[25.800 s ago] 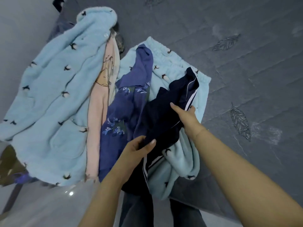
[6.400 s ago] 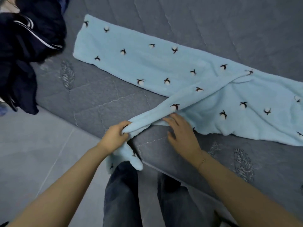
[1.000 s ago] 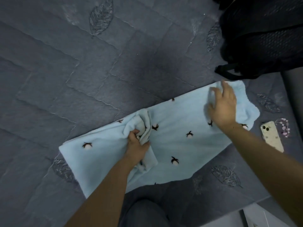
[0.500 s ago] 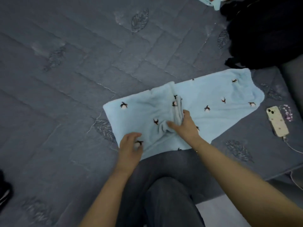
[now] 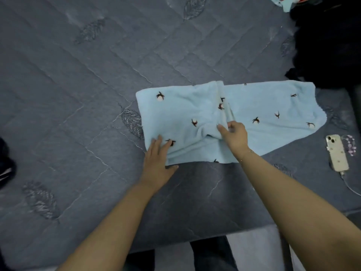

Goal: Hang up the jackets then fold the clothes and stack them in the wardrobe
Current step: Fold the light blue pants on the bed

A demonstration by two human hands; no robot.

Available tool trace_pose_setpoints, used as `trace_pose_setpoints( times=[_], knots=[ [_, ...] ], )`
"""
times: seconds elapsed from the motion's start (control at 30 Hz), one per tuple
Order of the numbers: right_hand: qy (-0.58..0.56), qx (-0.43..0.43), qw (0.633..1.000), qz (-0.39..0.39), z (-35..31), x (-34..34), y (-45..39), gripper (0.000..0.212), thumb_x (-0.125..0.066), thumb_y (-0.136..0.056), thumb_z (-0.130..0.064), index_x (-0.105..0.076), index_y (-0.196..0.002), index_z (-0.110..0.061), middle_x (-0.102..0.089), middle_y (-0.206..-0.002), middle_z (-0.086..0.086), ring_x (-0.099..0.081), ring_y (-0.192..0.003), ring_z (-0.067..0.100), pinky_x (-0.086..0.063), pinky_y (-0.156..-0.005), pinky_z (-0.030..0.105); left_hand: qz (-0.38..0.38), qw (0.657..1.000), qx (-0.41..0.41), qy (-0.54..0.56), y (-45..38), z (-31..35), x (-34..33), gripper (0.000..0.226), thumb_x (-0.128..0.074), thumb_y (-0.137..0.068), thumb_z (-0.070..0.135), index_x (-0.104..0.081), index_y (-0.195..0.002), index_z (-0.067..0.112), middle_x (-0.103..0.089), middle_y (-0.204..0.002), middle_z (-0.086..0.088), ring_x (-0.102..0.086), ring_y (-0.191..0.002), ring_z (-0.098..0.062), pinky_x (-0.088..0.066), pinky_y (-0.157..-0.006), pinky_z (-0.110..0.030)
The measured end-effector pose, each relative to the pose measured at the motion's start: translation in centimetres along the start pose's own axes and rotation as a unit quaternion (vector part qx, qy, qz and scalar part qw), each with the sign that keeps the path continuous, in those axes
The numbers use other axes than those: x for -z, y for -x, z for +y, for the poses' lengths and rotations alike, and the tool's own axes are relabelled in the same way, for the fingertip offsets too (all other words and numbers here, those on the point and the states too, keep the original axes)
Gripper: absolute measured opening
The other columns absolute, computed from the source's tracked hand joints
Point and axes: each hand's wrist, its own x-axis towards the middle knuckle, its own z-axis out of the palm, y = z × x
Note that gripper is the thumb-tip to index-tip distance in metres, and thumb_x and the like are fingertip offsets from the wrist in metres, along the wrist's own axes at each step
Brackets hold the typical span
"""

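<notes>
Light blue fleece trousers (image 5: 269, 106) with small dark-and-white cotton motifs lie partly folded on the grey quilted bed (image 5: 97, 75), their left part doubled over onto the middle. My left hand (image 5: 158, 159) rests flat, fingers spread, on the near-left corner of the fold. My right hand (image 5: 233, 133) pinches a bunched ridge of the fabric at the middle, where the folded layer ends.
A phone (image 5: 337, 154) with a beaded charm and a cable lies at the bed's right edge. Black clothing (image 5: 328, 40) is heaped at the far right. Dark clothes (image 5: 4, 159) show at the left edge. My legs stand at the bed's near edge.
The folded layer has been pressed flatter. My left hand has gone from curled to flat on the near-left corner. My right hand still pinches the middle ridge.
</notes>
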Motion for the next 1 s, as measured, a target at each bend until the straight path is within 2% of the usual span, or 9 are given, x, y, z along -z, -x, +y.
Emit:
trace_pose_setpoints(
  times=[0.1,0.17,0.2,0.3,0.43,0.57,0.8,0.9,1.0],
  knots=[
    [-0.099,0.027,0.995,0.021,1.1,1.3,-0.4,0.028,-0.055,-0.098,-0.028,-0.042,-0.076,-0.018,-0.046,-0.071,-0.004,-0.043,-0.059,0.002,-0.034,-0.054,0.019,0.017,0.999,0.03,-0.036,0.0,0.3,-0.7,0.079,-0.069,-0.088,0.031,-0.021,-0.152,0.033,0.008,-0.163,0.006,0.011,-0.15,-0.017,-0.002,-0.12,-0.052],
    [-0.159,-0.009,0.987,-0.021,2.6,1.9,-0.7,0.031,-0.052,-0.1,-0.027,-0.036,-0.075,-0.017,-0.041,-0.071,-0.004,-0.043,-0.064,0.006,-0.04,-0.064,0.023,0.026,0.996,0.05,-0.073,0.1,0.8,-1.6,0.081,-0.07,-0.087,0.033,-0.02,-0.151,0.041,0.016,-0.161,0.011,0.02,-0.147,-0.011,0.001,-0.115,-0.059],
    [-0.184,-0.044,0.98,-0.059,3.2,2.1,-1.1,0.031,-0.052,-0.1,-0.027,-0.036,-0.076,-0.017,-0.04,-0.074,-0.002,-0.045,-0.072,0.011,-0.044,-0.071,0.031,0.025,0.994,0.058,-0.094,0.1,1.0,-2.0,0.081,-0.07,-0.087,0.034,-0.021,-0.151,0.042,0.02,-0.161,0.011,0.023,-0.146,-0.01,0.002,-0.114,-0.062],
    [-0.225,-0.127,0.957,-0.129,4.8,2.0,-2.7,0.022,-0.061,-0.096,-0.029,-0.044,-0.088,-0.018,-0.051,-0.089,-0.001,-0.053,-0.089,0.018,-0.053,-0.091,0.044,0.034,0.988,0.072,-0.129,-0.6,1.4,-2.9,0.073,-0.068,-0.088,0.036,-0.029,-0.149,0.037,0.02,-0.161,0.009,0.025,-0.146,-0.011,0.0,-0.112,-0.067],
    [-0.261,-0.136,0.941,-0.17,3.3,1.6,-5.2,0.054,-0.078,-0.081,-0.037,-0.043,-0.119,-0.021,-0.055,-0.105,-0.01,-0.058,-0.092,0.007,-0.054,-0.074,0.025,0.092,0.986,0.084,-0.111,-2.0,2.4,-3.3,0.058,-0.068,-0.089,0.028,-0.041,-0.141,0.029,0.005,-0.164,0.008,0.012,-0.149,-0.011,-0.007,-0.11,-0.071],
    [-0.245,-0.083,0.928,-0.267,2.0,3.1,-6.3,0.047,-0.069,-0.09,-0.021,-0.053,-0.133,-0.01,-0.062,-0.125,0.002,-0.06,-0.108,0.017,-0.052,-0.087,0.025,0.1,0.973,0.122,-0.168,-2.6,4.0,-3.5,0.073,-0.063,-0.092,0.013,-0.025,-0.152,0.031,0.005,-0.164,0.001,0.006,-0.15,-0.019,-0.012,-0.11,-0.072],
    [-0.229,0.073,0.954,-0.177,4.3,18.7,-10.0,0.027,-0.065,-0.093,-0.017,-0.063,-0.117,-0.031,-0.07,-0.112,-0.012,-0.067,-0.1,0.004,-0.054,-0.078,0.017,0.092,0.968,0.102,-0.208,-4.0,9.8,-5.3,0.089,-0.063,-0.089,0.006,-0.012,-0.154,0.038,0.013,-0.163,0.001,0.013,-0.15,-0.021,-0.004,-0.112,-0.071],
    [-0.193,0.054,0.974,-0.102,8.4,26.3,-12.8,0.029,-0.065,-0.093,-0.015,-0.063,-0.118,-0.028,-0.07,-0.112,-0.008,-0.068,-0.096,0.008,-0.057,-0.079,0.024,0.057,0.972,0.043,-0.223,-6.0,12.9,-8.2,0.095,-0.061,-0.086,0.003,-0.006,-0.154,0.039,0.018,-0.162,0.003,0.018,-0.149,-0.019,0.0,-0.114,-0.065],
    [-0.156,-0.007,0.987,-0.049,13.4,29.7,-15.6,0.035,-0.067,-0.091,-0.014,-0.059,-0.125,-0.013,-0.068,-0.115,0.003,-0.069,-0.088,0.009,-0.057,-0.075,0.028,0.017,0.966,0.016,-0.256,-8.3,15.1,-11.7,0.103,-0.055,-0.085,-0.002,0.01,-0.15,0.042,0.023,-0.161,0.003,0.023,-0.147,-0.018,0.002,-0.116,-0.064]
  ],
)
